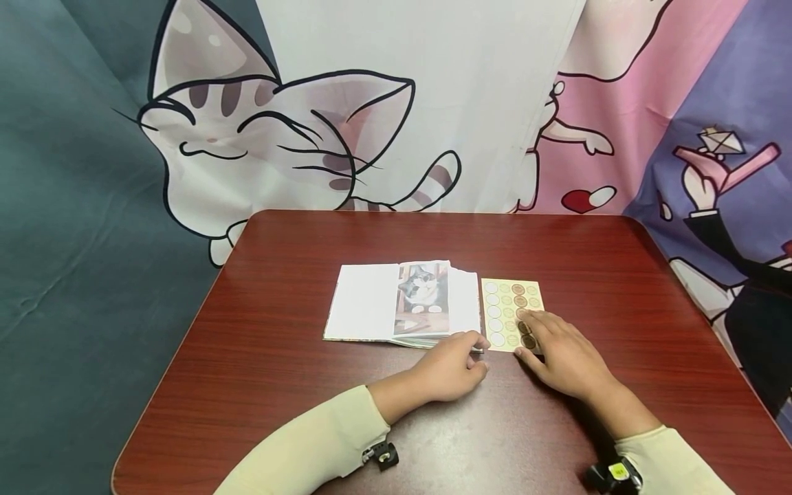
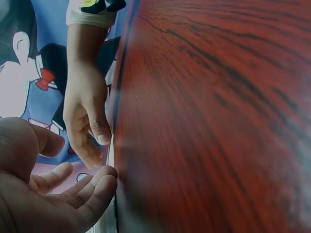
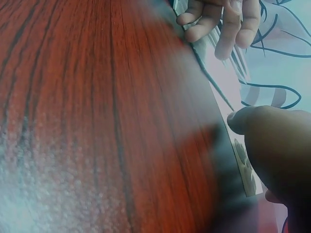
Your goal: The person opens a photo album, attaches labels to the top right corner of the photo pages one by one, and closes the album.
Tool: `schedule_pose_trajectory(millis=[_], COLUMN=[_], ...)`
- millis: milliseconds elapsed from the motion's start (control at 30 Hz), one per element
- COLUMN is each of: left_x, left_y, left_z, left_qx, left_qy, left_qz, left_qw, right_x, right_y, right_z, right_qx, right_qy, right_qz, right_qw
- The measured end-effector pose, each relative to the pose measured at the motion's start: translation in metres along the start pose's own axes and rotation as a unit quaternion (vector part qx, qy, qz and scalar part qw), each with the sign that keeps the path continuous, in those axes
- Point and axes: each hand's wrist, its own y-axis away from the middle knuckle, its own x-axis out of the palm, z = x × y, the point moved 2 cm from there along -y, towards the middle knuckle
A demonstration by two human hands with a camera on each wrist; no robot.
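Note:
A pale yellow sheet of round stickers (image 1: 502,297) lies on the table, with whitish, yellow and brown circles in columns. My right hand (image 1: 566,357) rests over its right side, fingertips on the circles and thumb near the lower edge, covering part of it. Just left of the sheet lies an open album (image 1: 361,302) with white pages and a cat picture (image 1: 423,295). At the album's lower right corner is my left hand (image 1: 450,368), its fingers loosely bent. In the left wrist view the thumb and fingers of that left hand (image 2: 53,189) stand apart, with nothing between them.
Both things lie on a reddish-brown wooden table (image 1: 278,399) with rounded far corners. Behind it hangs a cloth printed with a cartoon cat (image 1: 247,158) and other figures. A small camera (image 1: 386,455) sits on the left wrist, another (image 1: 615,474) on the right.

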Motion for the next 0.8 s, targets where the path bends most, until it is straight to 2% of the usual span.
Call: schedule_pose_trajectory(millis=[367,633,800], left_x=[0.006,0.007,0.008], left_y=[-0.008,-0.014,-0.016], left_z=[-0.002,-0.007,-0.007], left_qx=[-0.021,-0.017,-0.027], left_qy=[-0.009,-0.018,-0.012], left_qz=[-0.008,-0.015,-0.021], left_qw=[0.9997,0.9996,0.9993], right_x=[0.002,0.003,0.004], right_y=[0.000,-0.001,-0.001], right_z=[-0.003,-0.005,-0.005], right_qx=[0.012,0.005,0.007], right_qy=[-0.001,0.000,-0.004], right_qz=[0.019,0.011,0.014], right_qw=[0.9997,0.9999,0.9999])
